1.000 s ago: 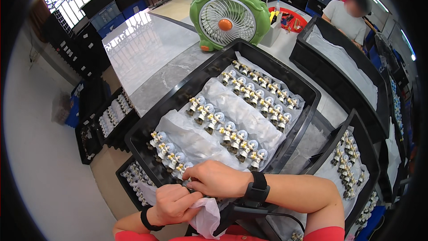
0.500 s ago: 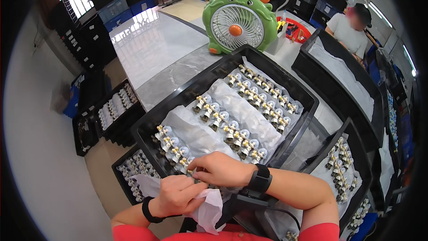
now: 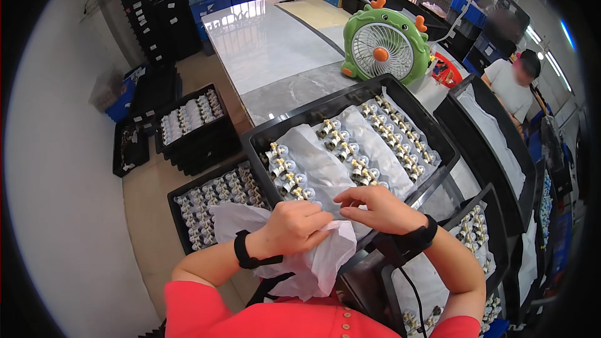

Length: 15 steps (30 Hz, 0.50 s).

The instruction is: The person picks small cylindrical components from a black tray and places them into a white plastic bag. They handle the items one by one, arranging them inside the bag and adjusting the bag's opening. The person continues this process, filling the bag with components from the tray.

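A black plastic tray (image 3: 282,119) stands before me, tilted in view, holding rows of small figurines (image 3: 289,175) with pale blue hair, white clothes and yellow details. Strips of white tissue paper (image 3: 313,150) lie between the rows. At the tray's near edge my left hand (image 3: 295,228) is closed on a loose sheet of white tissue paper (image 3: 316,269), which hangs down toward my red shirt and spreads out to the left. Just right of it, my right hand (image 3: 382,209) hovers over the near end of the tray, fingers curved and apart, with nothing visible in them.
More figurine trays sit at lower left (image 3: 216,203), farther left (image 3: 191,116) and at right (image 3: 472,231). A green cartoon fan (image 3: 385,47) stands behind the main tray, beside a white-topped table (image 3: 269,44). A paper-lined black crate (image 3: 491,131) is at right, with a person (image 3: 510,84) beyond.
The whole view has shifted, so the tray appears farther right. My right hand has come away from the left row of figurines, its fingers now parted. My left hand still grips the tissue paper.
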{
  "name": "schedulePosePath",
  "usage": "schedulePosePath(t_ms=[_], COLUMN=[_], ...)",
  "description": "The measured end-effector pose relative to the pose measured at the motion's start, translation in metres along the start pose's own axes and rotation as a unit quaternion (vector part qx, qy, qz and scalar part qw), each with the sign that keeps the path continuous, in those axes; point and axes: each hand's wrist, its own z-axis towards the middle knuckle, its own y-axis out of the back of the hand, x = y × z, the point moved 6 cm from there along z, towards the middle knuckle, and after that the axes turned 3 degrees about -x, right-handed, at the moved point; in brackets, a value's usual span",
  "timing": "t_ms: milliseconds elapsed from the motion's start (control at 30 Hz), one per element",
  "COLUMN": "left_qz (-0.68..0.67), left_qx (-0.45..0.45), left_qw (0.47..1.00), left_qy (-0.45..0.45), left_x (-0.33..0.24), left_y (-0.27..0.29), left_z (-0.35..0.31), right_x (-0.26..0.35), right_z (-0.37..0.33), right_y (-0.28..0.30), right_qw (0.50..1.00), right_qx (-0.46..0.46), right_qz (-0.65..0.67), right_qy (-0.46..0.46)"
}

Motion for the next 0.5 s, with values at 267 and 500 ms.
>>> schedulePosePath(t_ms=[267,500], left_qz=[0.042,0.030], left_qx=[0.066,0.061], left_qw=[0.997,0.998], left_qy=[0.011,-0.007], left_x=[0.001,0.002], left_y=[-0.008,-0.007], left_z=[-0.001,-0.002], right_x=[-0.018,-0.018], right_z=[-0.030,-0.020], right_y=[-0.010,-0.029], right_qw=[0.977,0.955], right_qx=[0.051,0.067], right_qz=[-0.201,-0.288], right_qy=[0.043,0.040])
